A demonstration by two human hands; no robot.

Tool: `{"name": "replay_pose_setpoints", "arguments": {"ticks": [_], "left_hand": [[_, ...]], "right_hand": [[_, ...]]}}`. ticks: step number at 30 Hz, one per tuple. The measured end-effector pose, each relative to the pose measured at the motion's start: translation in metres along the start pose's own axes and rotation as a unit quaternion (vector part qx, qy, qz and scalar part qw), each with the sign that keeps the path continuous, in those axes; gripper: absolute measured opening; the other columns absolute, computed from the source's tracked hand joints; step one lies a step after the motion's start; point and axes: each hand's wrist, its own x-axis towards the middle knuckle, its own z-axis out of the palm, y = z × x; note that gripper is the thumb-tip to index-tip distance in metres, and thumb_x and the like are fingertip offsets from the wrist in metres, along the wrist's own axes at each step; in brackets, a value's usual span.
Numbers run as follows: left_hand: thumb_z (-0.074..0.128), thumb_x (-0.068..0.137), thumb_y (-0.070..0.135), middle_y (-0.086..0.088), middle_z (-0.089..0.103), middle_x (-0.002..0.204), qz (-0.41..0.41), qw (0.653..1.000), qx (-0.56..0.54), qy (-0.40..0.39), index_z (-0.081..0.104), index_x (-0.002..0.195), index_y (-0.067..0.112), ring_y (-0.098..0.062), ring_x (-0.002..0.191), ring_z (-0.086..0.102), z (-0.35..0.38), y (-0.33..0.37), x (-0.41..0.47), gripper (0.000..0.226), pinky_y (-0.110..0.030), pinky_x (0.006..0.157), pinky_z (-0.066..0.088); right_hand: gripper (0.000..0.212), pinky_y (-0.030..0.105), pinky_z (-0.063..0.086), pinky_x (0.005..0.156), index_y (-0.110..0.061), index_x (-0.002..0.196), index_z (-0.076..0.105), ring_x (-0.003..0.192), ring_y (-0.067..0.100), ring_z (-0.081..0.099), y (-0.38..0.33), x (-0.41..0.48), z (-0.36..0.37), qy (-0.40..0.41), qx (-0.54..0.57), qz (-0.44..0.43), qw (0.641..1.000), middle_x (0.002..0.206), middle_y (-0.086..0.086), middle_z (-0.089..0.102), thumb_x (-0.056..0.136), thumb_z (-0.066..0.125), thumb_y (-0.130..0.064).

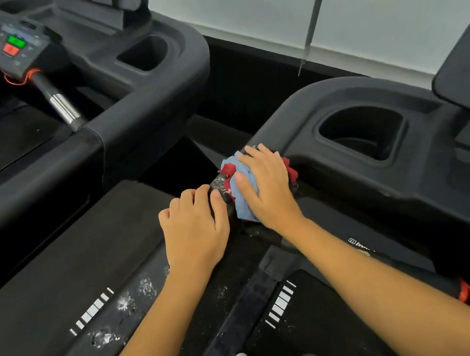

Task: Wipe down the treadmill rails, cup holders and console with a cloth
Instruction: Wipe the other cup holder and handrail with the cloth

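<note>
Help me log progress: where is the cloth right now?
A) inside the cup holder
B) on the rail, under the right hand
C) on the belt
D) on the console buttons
B: the right hand presses the cloth on the rail, just short of the cup holder.

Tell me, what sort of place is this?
Probably a gym: the near treadmill with its cup holder stands beside a far treadmill whose console has green and red buttons.
</note>
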Motion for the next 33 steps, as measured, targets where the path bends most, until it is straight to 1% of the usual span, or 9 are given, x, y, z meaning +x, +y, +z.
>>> {"name": "replay_pose_setpoints", "arguments": {"ticks": [2,7,12,16,19,23,27,30,33], "left_hand": [[0.014,0.091,0.041,-0.003,0.065,0.099,0.002,1.000,0.004,-0.003,0.062,0.111,0.014,-0.022,0.085,0.057,0.000,0.000,0.000,0.059,-0.037,0.079,0.035],[0.013,0.090,0.042,-0.003,0.064,0.101,-0.003,1.000,0.003,-0.002,0.062,0.112,0.015,-0.023,0.088,0.056,0.001,0.001,-0.001,0.060,-0.036,0.082,0.033],[0.014,0.089,0.044,-0.002,0.064,0.103,0.000,1.000,-0.009,-0.004,0.061,0.111,0.018,-0.019,0.090,0.056,0.000,0.000,-0.001,0.058,-0.033,0.082,0.031],[0.015,0.090,0.043,-0.002,0.065,0.102,-0.005,1.000,-0.019,0.006,0.062,0.111,0.017,-0.019,0.089,0.056,-0.001,0.000,-0.001,0.058,-0.031,0.081,0.027],[0.010,0.088,0.047,-0.001,0.066,0.094,-0.026,0.999,-0.035,0.011,0.057,0.120,0.015,-0.019,0.089,0.057,-0.004,0.001,0.000,0.066,-0.033,0.086,0.028],[0.011,0.089,0.045,0.005,0.050,0.055,-0.043,0.996,-0.071,0.017,0.048,0.127,0.013,-0.012,0.064,0.052,-0.005,0.002,0.000,0.062,-0.029,0.085,0.026],[0.011,0.091,0.044,0.006,0.049,0.053,-0.036,0.996,-0.077,0.017,0.044,0.128,0.015,-0.009,0.060,0.051,-0.004,0.002,0.000,0.058,-0.028,0.086,0.027],[0.006,0.088,0.046,0.006,0.053,0.060,-0.047,0.995,-0.082,0.031,0.044,0.127,0.014,-0.014,0.065,0.054,-0.005,0.002,0.000,0.063,-0.027,0.083,0.025],[0.002,0.087,0.048,0.002,0.060,0.068,-0.061,0.992,-0.103,0.035,0.042,0.130,0.014,-0.015,0.071,0.054,-0.005,0.001,0.000,0.068,-0.025,0.085,0.021]], "right_hand": [[0.048,0.038,0.009,0.117,-0.016,0.138,0.040,0.141,0.019,0.020,0.014,0.008,-0.005,-0.001,-0.022,0.003,1.000,0.145,0.004,0.037,0.097,0.033,-0.041],[0.045,0.034,0.000,0.116,-0.015,0.141,0.037,0.144,0.021,0.014,0.028,0.040,-0.013,0.048,-0.065,0.155,0.985,0.151,0.005,0.031,0.100,0.035,-0.033],[0.045,0.037,0.007,0.118,-0.011,0.137,0.042,0.140,0.021,0.023,-0.006,-0.002,0.000,0.013,-0.006,0.018,1.000,0.144,0.007,0.041,0.098,0.038,-0.034],[0.045,0.033,0.016,0.115,-0.014,0.130,0.049,0.130,0.019,0.039,0.003,0.006,-0.007,-0.028,-0.059,-0.073,0.995,0.133,0.004,0.051,0.096,0.036,-0.039],[0.034,0.034,0.030,0.102,-0.013,0.120,0.055,0.113,0.021,0.050,0.024,0.047,-0.027,-0.014,-0.163,-0.055,0.985,0.120,0.006,0.057,0.098,0.038,-0.032],[0.034,0.037,0.036,0.092,-0.006,0.097,0.064,0.096,0.025,0.056,0.026,0.075,-0.031,-0.015,-0.162,-0.031,0.986,0.098,0.010,0.066,0.097,0.041,-0.031],[0.038,0.035,0.044,0.084,-0.022,0.068,0.055,0.062,0.008,0.048,-0.009,0.057,-0.003,-0.080,-0.174,-0.102,0.976,0.062,-0.009,0.053,0.091,0.034,-0.043],[0.036,0.028,0.041,0.083,-0.026,0.081,0.059,0.071,0.006,0.052,-0.025,0.038,0.008,-0.141,-0.153,-0.185,0.961,0.074,-0.010,0.059,0.089,0.035,-0.051],[0.035,0.027,0.040,0.086,-0.019,0.087,0.062,0.078,0.010,0.057,-0.014,0.045,-0.005,-0.147,-0.125,-0.199,0.961,0.082,-0.005,0.063,0.094,0.036,-0.042]]}}
